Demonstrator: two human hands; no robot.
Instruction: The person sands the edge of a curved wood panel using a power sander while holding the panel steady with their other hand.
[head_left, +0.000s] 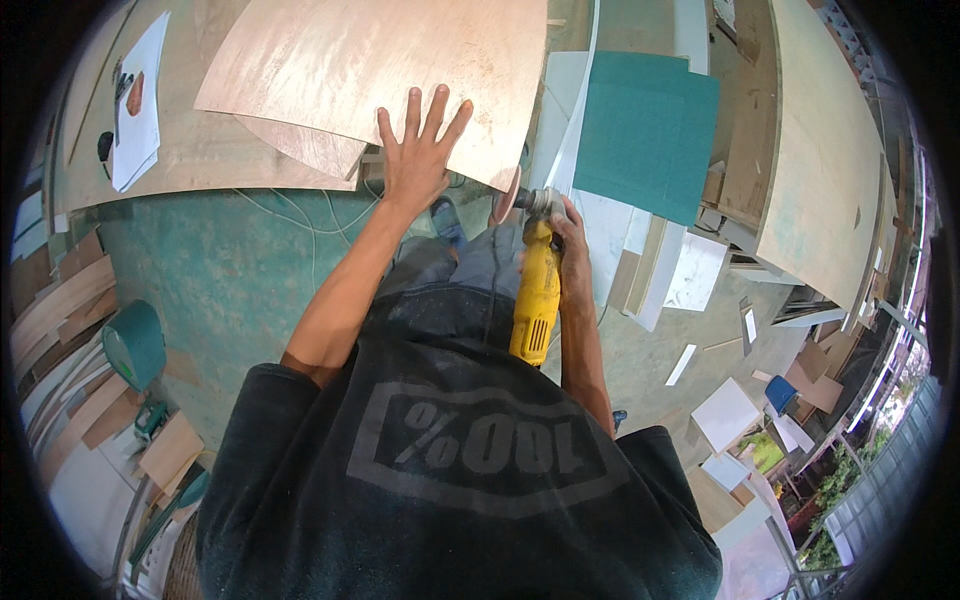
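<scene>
My left hand [417, 160] lies flat with fingers spread on a thin plywood sheet [360, 70], near its closest edge. In my right hand [570, 237] is a yellow angle grinder [538, 290], gripped near its head. Its reddish-brown disc [507, 197] stands on edge right at the near right corner of the sheet; whether it touches the wood I cannot tell. A second, smaller plywood piece [305, 148] shows from under the sheet.
A workbench [220, 185] carries the plywood, with white papers [142, 105] at its left. Teal panels [645, 135] lie to the right, beside another plywood-topped bench [815, 150]. Wood strips lean at the far left, near a green container [134, 343]. Offcuts [724, 414] litter the right-hand floor.
</scene>
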